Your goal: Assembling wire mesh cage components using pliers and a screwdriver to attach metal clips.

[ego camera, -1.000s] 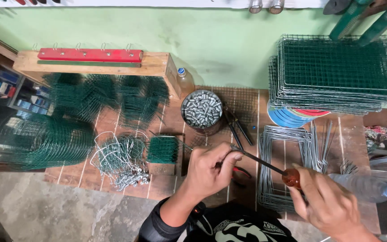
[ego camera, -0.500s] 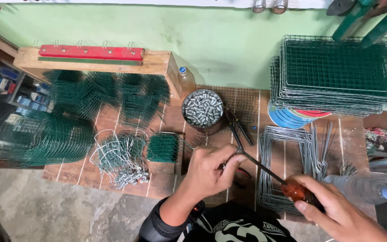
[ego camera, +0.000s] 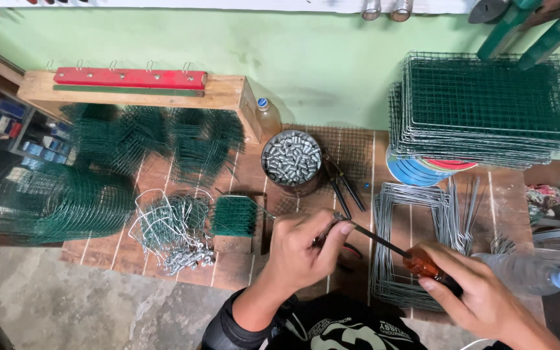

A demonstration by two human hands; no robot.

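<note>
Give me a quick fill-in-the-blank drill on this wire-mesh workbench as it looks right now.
1. The right hand grips a screwdriver with an ____ handle.
2. The round metal tin is full of small ____ sleeves.
3. The stack of green wire-mesh panels rests on a ____ round container.
4. The left hand pinches the screwdriver's ____.

Missing: orange; silver; blue; shaft

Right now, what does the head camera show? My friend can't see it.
Two hands work at a wooden bench: the left hand pinches something small, the right hand holds a screwdriver. Behind them sit a tin of metal sleeves and mesh panels.
</note>
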